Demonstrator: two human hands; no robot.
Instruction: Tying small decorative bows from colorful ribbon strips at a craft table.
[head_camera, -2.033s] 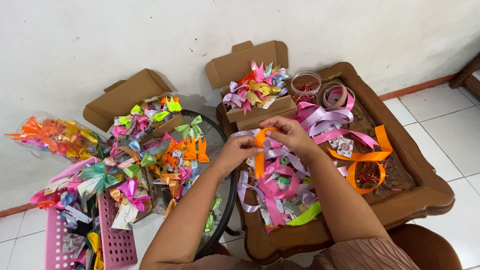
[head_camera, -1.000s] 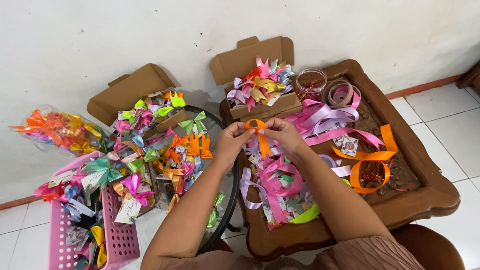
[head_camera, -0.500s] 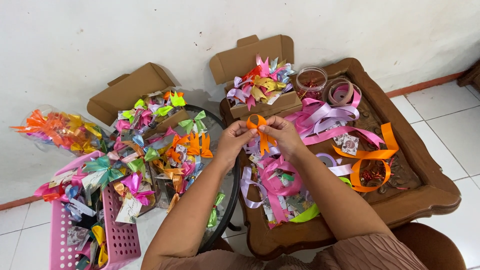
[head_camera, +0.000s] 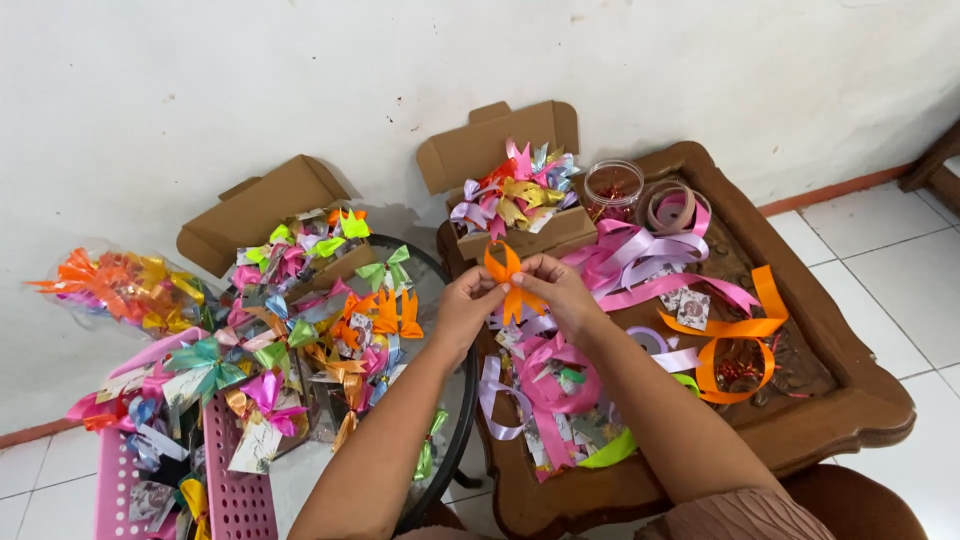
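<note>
Nearest, bare forearms reaching up from the lower edge toward the wooden tray table (head_camera: 860, 410). Both hands raised just above its near-left part: left hand (head_camera: 462, 308) and right hand (head_camera: 562, 292) each pinched narrow on the orange ribbon bow (head_camera: 507, 280), fingertips meeting at its knotted middle, loops and tails fanned out above and below. Probably very light, thin and glossy, so likely slippery and easily creased; best gripped at the centre knot, not by the loops. Below the hands, a tangle of pink and lilac ribbon (head_camera: 560, 390) and a long orange ribbon strip (head_camera: 735, 335) on the tray. Leftward, a pink perforated basket (head_camera: 235, 490) and a heap of finished bows (head_camera: 300, 340). Farther back, two open cardboard boxes (head_camera: 505, 150) (head_camera: 265, 205) and a clear jar (head_camera: 612, 190) by the white wall.
</note>
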